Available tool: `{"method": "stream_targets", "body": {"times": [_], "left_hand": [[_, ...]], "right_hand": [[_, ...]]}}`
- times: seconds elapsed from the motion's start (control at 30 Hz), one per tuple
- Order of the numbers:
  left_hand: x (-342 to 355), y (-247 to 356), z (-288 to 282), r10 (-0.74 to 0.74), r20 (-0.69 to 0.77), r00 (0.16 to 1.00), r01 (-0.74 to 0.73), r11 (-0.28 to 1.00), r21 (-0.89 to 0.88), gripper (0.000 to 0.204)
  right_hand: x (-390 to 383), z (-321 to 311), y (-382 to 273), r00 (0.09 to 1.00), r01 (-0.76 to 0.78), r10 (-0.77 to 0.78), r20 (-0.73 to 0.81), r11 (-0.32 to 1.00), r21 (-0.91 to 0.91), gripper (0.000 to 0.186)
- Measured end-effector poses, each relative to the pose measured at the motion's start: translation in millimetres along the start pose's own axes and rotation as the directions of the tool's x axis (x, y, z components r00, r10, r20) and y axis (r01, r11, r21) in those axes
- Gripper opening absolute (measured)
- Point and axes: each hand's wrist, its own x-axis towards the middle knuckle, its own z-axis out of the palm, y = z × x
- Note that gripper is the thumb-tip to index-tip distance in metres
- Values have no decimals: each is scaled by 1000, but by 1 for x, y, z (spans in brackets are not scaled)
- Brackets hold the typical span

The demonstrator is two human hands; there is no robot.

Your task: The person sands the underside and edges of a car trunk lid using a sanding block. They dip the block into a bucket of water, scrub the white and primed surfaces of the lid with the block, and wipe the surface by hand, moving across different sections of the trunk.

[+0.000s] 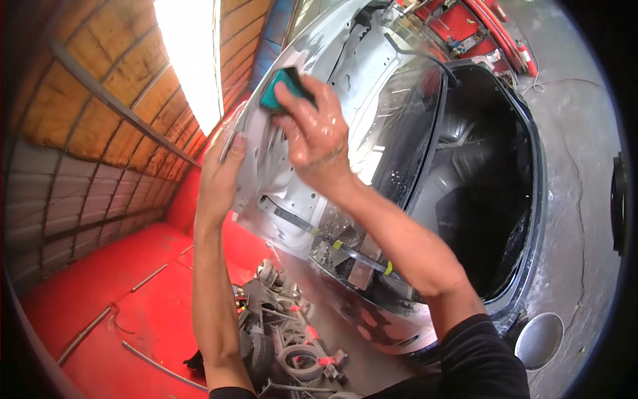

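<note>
- Right hand (321, 133): wet-looking, pinching 1 teal-and-black pad (277, 93), positioned over the pale panel (259, 159).
- Left hand (216, 173): thumb at panel's edge; fingers hidden, grip cannot be determined.
- Bucket (539, 342): beside car body (392, 326).

We see a wet gloss on our right hand (320, 133), a matt teal sanding block (274, 92), smooth pale metal on the car body panel (266, 165), matt black cloth sleeve (480, 356) and faintly shiny concrete floor (565, 226).

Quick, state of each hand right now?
Left hand: at the pale panel's edge; whether it grips cannot be told.
Right hand: closed, holding the green-and-black block.
</note>
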Motion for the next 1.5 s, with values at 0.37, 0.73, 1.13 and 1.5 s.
{"method": "stream_targets", "body": {"times": [0.37,0.73,1.13,1.5], "left_hand": [[-13,9,16,215,-107,971,-204,973,108,49],[-28,35,43,534,49,844,-534,829,166,42],[-86,108,138,514,92,853,-522,842,132,37],[-107,125,168,519,119,847,-531,838,128,27]], "right_hand": [[-3,-85,-2,808,-483,328,490,845,229,44],[22,-180,-28,482,-775,508,714,627,77,56],[34,-273,-114,291,-805,674,679,555,-207,49],[32,-321,-147,81,-958,727,681,244,-147,48]]}}
